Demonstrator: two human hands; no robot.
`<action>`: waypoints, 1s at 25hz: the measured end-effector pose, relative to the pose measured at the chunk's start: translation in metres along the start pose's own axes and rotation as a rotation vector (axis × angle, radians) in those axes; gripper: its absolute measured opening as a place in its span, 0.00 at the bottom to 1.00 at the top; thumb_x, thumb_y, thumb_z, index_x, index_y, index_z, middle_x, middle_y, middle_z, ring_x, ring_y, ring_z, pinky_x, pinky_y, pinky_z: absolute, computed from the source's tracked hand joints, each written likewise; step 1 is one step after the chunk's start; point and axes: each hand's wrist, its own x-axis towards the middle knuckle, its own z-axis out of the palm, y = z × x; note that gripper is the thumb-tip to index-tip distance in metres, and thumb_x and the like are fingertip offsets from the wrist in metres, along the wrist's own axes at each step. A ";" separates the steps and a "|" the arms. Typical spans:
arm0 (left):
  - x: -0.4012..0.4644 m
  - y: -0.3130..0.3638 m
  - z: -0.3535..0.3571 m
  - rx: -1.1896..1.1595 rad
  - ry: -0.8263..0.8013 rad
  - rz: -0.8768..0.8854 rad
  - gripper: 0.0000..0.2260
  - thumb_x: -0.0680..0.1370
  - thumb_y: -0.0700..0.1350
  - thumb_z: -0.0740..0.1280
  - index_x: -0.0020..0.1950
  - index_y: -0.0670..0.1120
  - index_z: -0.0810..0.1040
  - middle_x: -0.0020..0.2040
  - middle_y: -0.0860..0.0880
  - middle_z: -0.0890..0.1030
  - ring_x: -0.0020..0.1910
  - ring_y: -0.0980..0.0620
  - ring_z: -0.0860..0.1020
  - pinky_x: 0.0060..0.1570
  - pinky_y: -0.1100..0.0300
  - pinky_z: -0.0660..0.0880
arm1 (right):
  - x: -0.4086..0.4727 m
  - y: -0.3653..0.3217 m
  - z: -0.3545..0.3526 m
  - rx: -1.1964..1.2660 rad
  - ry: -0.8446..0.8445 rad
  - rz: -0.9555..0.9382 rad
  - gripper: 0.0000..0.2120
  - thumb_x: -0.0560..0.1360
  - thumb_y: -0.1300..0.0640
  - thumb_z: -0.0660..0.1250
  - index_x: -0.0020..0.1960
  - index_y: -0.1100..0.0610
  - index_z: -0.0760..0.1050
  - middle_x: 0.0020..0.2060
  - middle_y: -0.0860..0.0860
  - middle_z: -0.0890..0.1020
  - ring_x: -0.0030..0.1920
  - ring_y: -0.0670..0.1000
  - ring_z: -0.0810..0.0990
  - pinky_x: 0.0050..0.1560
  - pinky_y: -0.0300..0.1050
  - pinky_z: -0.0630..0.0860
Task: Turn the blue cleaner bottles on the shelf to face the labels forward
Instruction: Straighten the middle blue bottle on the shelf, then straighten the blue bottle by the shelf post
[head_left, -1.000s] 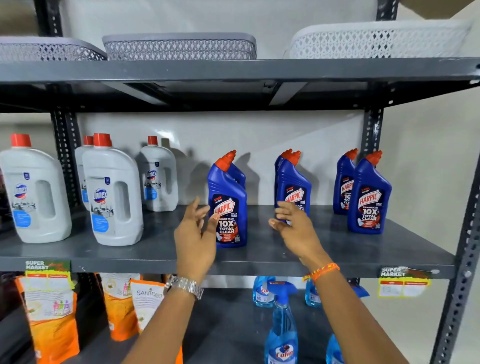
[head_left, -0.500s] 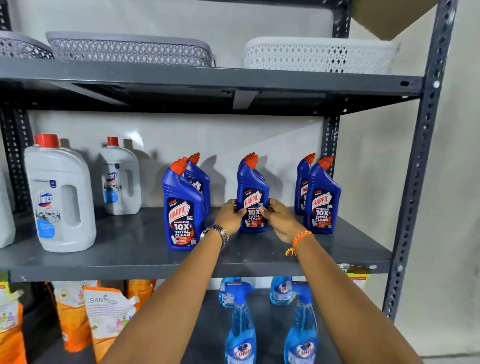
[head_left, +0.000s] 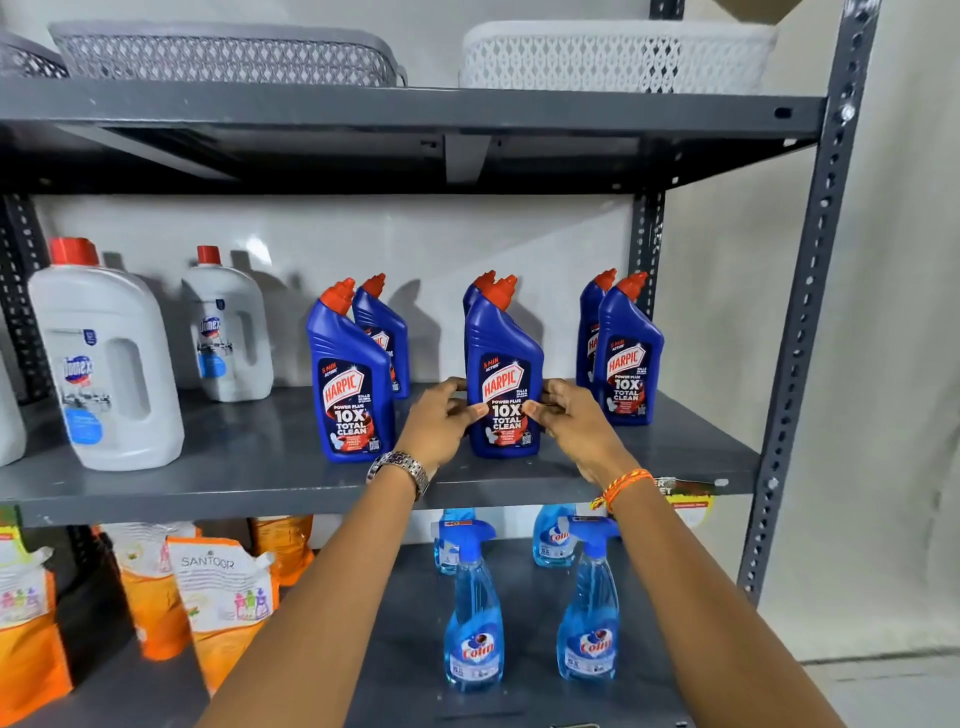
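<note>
While both hands (head_left: 511, 421) clasp it, middle bottle (head_left: 503, 374) stands upright, label forward

Deep blue plastic cleaner bottles with orange-red angled caps (head_left: 503, 364) are showing dark labels with red-and-white lettering on a dark grey metal shelf (head_left: 260, 467). To the left, white plastic jugs with red screw caps (head_left: 106, 364) are carrying pale blue-and-white labels. On the far upper level, a grey lattice-patterned plastic basket (head_left: 223, 54) is sitting left of a white lattice-patterned plastic basket (head_left: 613, 54). Below, translucent light blue spray bottles with blue triggers (head_left: 474, 613) are displaying red-and-white logos, while orange-and-white refill pouches (head_left: 223, 603) are showing small pink and green figures at near left.
</note>
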 end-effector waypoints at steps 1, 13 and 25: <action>-0.002 -0.001 0.000 -0.019 -0.002 0.004 0.16 0.78 0.43 0.70 0.65 0.45 0.75 0.63 0.41 0.81 0.62 0.43 0.81 0.61 0.41 0.80 | -0.003 0.000 0.001 -0.001 0.000 -0.008 0.12 0.77 0.61 0.69 0.60 0.57 0.77 0.54 0.52 0.84 0.55 0.48 0.83 0.55 0.46 0.81; -0.007 0.003 0.003 -0.059 0.022 -0.010 0.16 0.78 0.42 0.70 0.65 0.47 0.74 0.65 0.42 0.80 0.64 0.42 0.80 0.62 0.41 0.79 | -0.004 -0.004 0.004 -0.041 0.011 0.003 0.14 0.78 0.60 0.68 0.63 0.58 0.76 0.56 0.53 0.84 0.56 0.50 0.83 0.52 0.44 0.82; -0.038 0.023 0.009 -0.030 0.476 0.137 0.17 0.74 0.34 0.73 0.61 0.45 0.81 0.54 0.48 0.86 0.53 0.53 0.85 0.59 0.53 0.82 | -0.011 -0.015 -0.032 -0.105 0.045 -0.042 0.18 0.77 0.63 0.69 0.66 0.57 0.73 0.54 0.50 0.82 0.55 0.49 0.81 0.59 0.46 0.79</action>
